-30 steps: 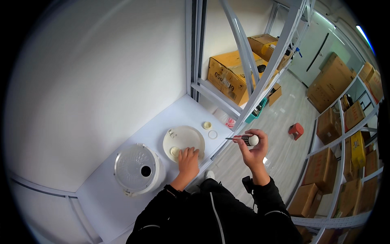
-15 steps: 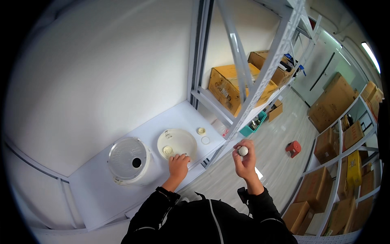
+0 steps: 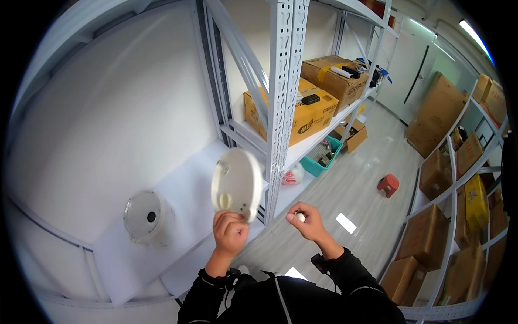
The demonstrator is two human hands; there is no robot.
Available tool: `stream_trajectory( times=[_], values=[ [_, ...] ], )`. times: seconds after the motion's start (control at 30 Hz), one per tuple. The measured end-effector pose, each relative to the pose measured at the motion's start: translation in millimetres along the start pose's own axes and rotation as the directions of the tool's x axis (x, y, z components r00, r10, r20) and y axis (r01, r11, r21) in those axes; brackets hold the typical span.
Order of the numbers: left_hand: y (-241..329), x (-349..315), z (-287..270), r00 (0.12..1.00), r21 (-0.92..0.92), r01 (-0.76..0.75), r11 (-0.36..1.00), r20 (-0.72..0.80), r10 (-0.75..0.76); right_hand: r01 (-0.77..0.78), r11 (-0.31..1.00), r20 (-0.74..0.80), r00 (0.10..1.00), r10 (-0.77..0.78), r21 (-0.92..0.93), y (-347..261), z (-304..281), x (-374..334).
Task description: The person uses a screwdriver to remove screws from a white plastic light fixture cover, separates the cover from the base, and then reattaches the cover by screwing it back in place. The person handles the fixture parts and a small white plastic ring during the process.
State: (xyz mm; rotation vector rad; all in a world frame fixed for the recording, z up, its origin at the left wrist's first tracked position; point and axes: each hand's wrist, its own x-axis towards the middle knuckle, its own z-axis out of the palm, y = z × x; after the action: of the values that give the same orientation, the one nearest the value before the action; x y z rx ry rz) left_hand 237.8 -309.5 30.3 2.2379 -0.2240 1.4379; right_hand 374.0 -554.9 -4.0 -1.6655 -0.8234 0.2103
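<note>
Lifted, the lid (image 3: pixel 242 177) shows its face, my left hand (image 3: pixel 231 234) pinching just its rim; my right hand (image 3: pixel 309 222) encloses a handle (image 3: pixel 300 217).

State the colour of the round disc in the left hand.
The round disc is off-white; the head view shows it best.

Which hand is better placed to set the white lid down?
Likely the left hand: it grips the lid by its rim, while the right hand, apart from it, holds a white-ended object.
</note>
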Motion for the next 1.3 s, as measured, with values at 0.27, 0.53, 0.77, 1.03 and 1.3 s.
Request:
stream_trajectory(
  times=[0.27, 0.53, 0.77, 1.03, 1.3],
  values=[
    [80, 3, 13, 0.987, -0.205, -0.084, 0.975, -0.15, 0.054, -0.141, 0.919, 0.297, 0.955, 0.028, 0.367, -40, -5, 2],
    [92, -27, 9, 0.991, -0.199, 0.069, 0.978, -0.103, -0.091, -0.066, 0.859, 0.359, 0.923, -0.141, 0.508, -58, 4, -2],
    [88, -42, -12, 0.981, -0.09, 0.191, 0.977, 0.057, -0.187, -0.139, 0.818, 0.397, 0.91, -0.116, 0.558, -74, 32, -4],
    [95, -58, -51, 0.913, 0.101, 0.389, 0.916, 0.089, -0.397, -0.11, 0.848, 0.395, 0.911, -0.123, 0.518, -72, 64, 0],
    [108, -46, -81, 0.781, -0.299, 0.602, 0.74, 0.03, -0.623, -0.103, 0.9, 0.432, 0.896, -0.101, 0.423, -82, 96, 18]
  ],
)
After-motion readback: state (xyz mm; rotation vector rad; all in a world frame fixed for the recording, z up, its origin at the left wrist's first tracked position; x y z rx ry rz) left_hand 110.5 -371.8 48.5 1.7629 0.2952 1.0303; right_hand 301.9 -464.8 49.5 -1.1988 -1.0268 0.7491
